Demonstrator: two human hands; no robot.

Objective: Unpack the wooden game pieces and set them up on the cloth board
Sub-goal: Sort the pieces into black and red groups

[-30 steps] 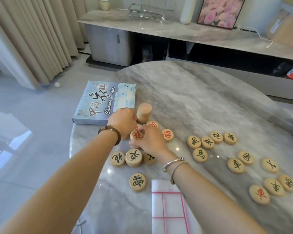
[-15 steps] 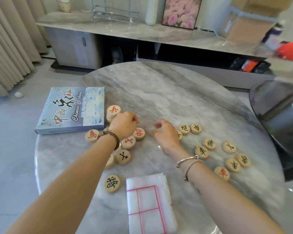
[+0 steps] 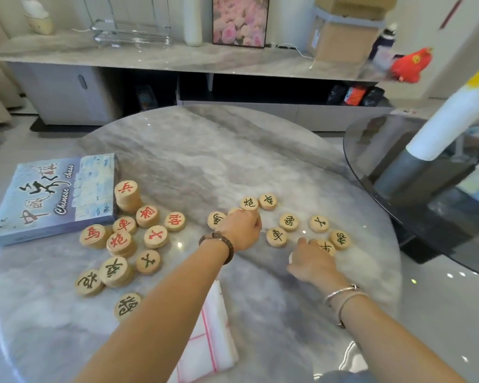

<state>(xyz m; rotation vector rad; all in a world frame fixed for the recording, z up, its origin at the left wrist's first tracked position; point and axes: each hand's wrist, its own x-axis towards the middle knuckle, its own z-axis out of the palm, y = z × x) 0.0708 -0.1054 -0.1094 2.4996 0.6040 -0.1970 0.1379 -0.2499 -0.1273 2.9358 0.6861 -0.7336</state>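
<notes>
Left hand (image 3: pixel 241 230) shows knuckles-up on my feed. Its fingers are curled over the right-side cluster and hide part of 1 piece, and I cannot tell whether it grips that piece. A braided bracelet (image 3: pixel 219 244) circles its wrist. The right hand (image 3: pixel 313 262) lies relaxed with its fingers stretched forward. Its tips touch a black-lettered piece (image 3: pixel 327 247) and it is closed round nothing. I see 2 silver bangles (image 3: pixel 343 295) on that wrist.

None of the wooden pieces (image 3: pixel 289 221) is on the board. I count 9 black-lettered discs around the hands. To the left are 7 red-lettered faces and 4 black ones, several of them topping short stacks. The tallest stack (image 3: pixel 126 196) stands just beside the box (image 3: pixel 53 200), which is blue and reads "Chinese chess" beside brushed characters. The cloth board (image 3: pixel 209 338), white with red lines, lies folded at the near table edge, partly under the left forearm.

The table (image 3: pixel 205 150) is round, grey marble. Behind it a long marble-topped shelf (image 3: pixel 163 59) carries 1 picture of pink flowers (image 3: pixel 239 20), 1 cardboard box (image 3: pixel 346 42) and 1 red soft toy (image 3: pixel 411 64). To the right stands 1 glass table (image 3: pixel 376 167).
</notes>
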